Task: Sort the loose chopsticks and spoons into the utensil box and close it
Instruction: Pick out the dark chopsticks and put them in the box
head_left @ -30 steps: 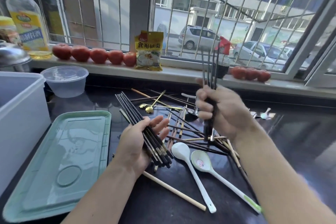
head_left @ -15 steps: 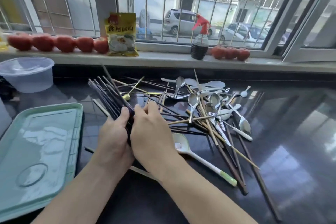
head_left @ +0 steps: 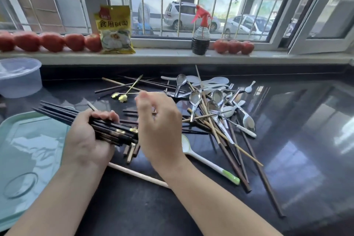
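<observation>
- The left hand gripped a bundle of black chopsticks, its fingers curled over the top of the sticks, which pointed up and left over the edge of a pale green tray.
- The right hand hovered just beside the gold-decorated ends of the bundle, its fingers loosely bent and holding nothing.
- Short ends of brown chopsticks showed on the dark surface below the two hands, and one pale wooden chopstick ran beneath both wrists.
- A white ladle-style spoon with a green-tipped handle lay just right of the right hand.
- Further right, a loose heap of metal spoons, forks, white spoons and crossed wooden chopsticks covered the surface.
- Two gold flower-headed picks lay beyond the hands.
- A clear plastic container stood at the far left.
- On the windowsill sat rows of tomatoes, a yellow packet and a dark spray bottle with a red trigger.
- No utensil box could be made out with certainty.
</observation>
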The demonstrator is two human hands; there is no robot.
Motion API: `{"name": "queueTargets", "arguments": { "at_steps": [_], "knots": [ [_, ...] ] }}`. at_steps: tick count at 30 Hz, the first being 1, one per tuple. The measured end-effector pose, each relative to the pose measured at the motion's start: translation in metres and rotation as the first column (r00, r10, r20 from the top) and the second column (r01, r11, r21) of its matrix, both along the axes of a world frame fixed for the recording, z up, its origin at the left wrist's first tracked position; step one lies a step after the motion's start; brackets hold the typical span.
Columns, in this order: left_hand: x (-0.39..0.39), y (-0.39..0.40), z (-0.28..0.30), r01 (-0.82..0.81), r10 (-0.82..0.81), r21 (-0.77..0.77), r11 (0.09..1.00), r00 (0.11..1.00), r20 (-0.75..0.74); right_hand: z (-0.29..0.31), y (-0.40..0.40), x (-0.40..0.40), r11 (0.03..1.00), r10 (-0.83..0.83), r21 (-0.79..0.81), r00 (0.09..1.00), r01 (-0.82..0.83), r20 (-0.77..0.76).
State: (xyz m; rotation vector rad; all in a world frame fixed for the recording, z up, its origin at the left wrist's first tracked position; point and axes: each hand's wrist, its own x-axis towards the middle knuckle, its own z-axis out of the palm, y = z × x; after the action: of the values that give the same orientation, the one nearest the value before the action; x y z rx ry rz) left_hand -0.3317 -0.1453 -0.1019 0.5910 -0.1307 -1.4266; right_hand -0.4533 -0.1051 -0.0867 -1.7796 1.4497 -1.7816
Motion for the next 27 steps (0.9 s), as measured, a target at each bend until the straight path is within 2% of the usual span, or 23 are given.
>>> {"name": "queueTargets", "arguments": {
  "at_steps": [1,3,6,9,11,13,14,15,16,17,19,22,25,27],
  "knots": [
    [-0.003,0.003,0.002,0.003,-0.004,-0.019,1.0,0.999,-0.05,-0.001,0.0,0.002,0.999,0.033,0.039,0.993,-0.038,0.116],
    [-0.018,0.013,0.001,0.098,-0.102,-0.07,0.993,0.993,-0.058,-0.005,0.003,0.011,0.989,0.095,0.091,0.973,-0.116,0.212],
    [-0.041,0.029,-0.008,0.303,-0.287,-0.109,0.947,0.948,0.138,-0.016,0.004,0.018,0.97,0.175,0.106,0.932,-0.218,0.318],
    [-0.039,0.029,-0.01,0.281,-0.255,-0.111,0.953,0.945,0.204,-0.02,-0.002,0.016,0.946,0.209,0.16,0.909,-0.281,0.359],
    [-0.032,0.023,-0.01,0.258,-0.225,-0.12,0.959,0.945,0.236,-0.018,-0.005,0.013,0.959,0.194,0.16,0.955,-0.233,0.227],
    [-0.029,0.019,-0.01,0.234,-0.209,-0.104,0.967,0.956,0.208,-0.011,-0.014,-0.008,0.988,0.103,0.123,0.99,-0.092,-0.091],
    [-0.028,0.018,-0.011,0.21,-0.189,-0.086,0.974,0.961,0.204,-0.008,-0.024,-0.028,0.988,0.064,0.152,0.942,-0.014,-0.328],
    [-0.029,0.019,-0.011,0.192,-0.172,-0.077,0.978,0.962,0.214,-0.007,-0.032,-0.053,0.966,0.087,0.247,0.806,0.075,-0.586],
    [-0.031,0.02,-0.009,0.187,-0.167,-0.068,0.98,0.959,0.229,-0.008,-0.039,-0.082,0.909,0.171,0.365,0.622,0.199,-0.764],
    [-0.033,0.021,-0.008,0.191,-0.171,-0.064,0.98,0.957,0.235,-0.012,-0.044,-0.114,0.829,0.253,0.449,0.492,0.334,-0.833],
    [-0.037,0.022,-0.008,0.216,-0.196,-0.065,0.974,0.953,0.229,-0.024,-0.048,-0.176,0.688,0.316,0.541,0.471,0.484,-0.823],
    [-0.042,0.025,-0.008,0.234,-0.209,-0.081,0.969,0.948,0.24,-0.033,-0.049,-0.239,0.684,0.34,0.526,0.417,0.506,-0.843],
    [-0.049,0.029,-0.006,0.249,-0.214,-0.089,0.964,0.932,0.293,-0.03,-0.045,-0.273,0.676,0.324,0.472,0.348,0.565,-0.88],
    [-0.05,0.03,-0.007,0.264,-0.223,-0.09,0.96,0.922,0.318,-0.028,-0.047,-0.288,0.659,0.341,0.478,0.337,0.581,-0.878]
  ]
}}
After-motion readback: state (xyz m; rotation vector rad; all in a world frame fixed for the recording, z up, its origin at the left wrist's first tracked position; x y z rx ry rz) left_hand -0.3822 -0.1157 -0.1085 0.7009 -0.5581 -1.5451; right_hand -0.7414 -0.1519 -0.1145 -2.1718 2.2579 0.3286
